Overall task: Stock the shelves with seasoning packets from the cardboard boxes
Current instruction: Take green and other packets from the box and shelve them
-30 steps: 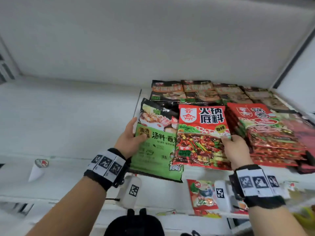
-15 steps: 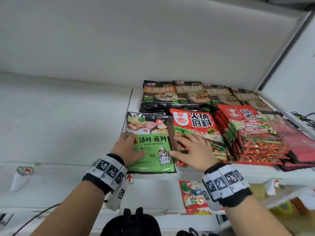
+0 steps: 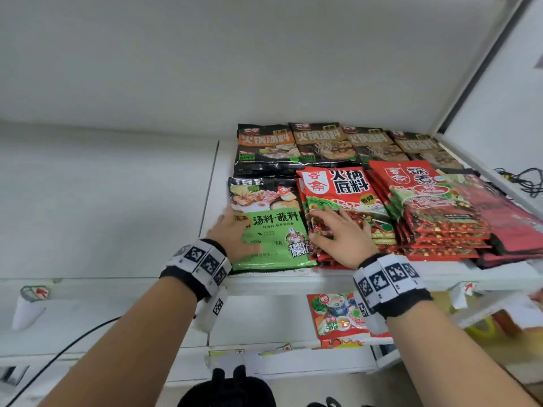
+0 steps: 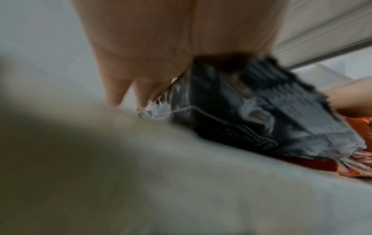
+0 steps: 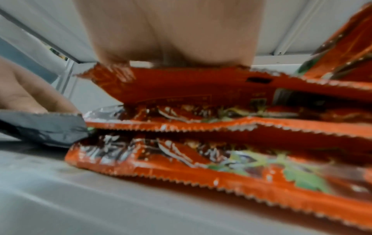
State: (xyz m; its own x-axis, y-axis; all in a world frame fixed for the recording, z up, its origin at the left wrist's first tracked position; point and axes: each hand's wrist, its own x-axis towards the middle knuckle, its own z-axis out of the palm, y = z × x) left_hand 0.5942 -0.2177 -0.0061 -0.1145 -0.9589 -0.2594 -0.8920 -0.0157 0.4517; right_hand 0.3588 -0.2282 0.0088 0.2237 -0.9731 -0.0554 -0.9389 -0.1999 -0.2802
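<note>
The green packet point(image 3: 273, 230) is pressed flat on the white shelf point(image 3: 293, 279) by the left hand point(image 3: 232, 236), fingers straight along its left edge. Beside it, the red packet point(image 3: 340, 195), topmost of a stack, is held down by the right hand point(image 3: 342, 239), fingers spread. Dark packets point(image 3: 293, 145) are lined up behind

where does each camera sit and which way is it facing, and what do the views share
Head: looks forward and down at the shelf; both forearms, left hand, right hand.
Left wrist: low along the fingers, facing the green packet.
Right wrist: low under the palm, facing the red packets.
Both wrist views share the green packet's dark edge and red packets.
</note>
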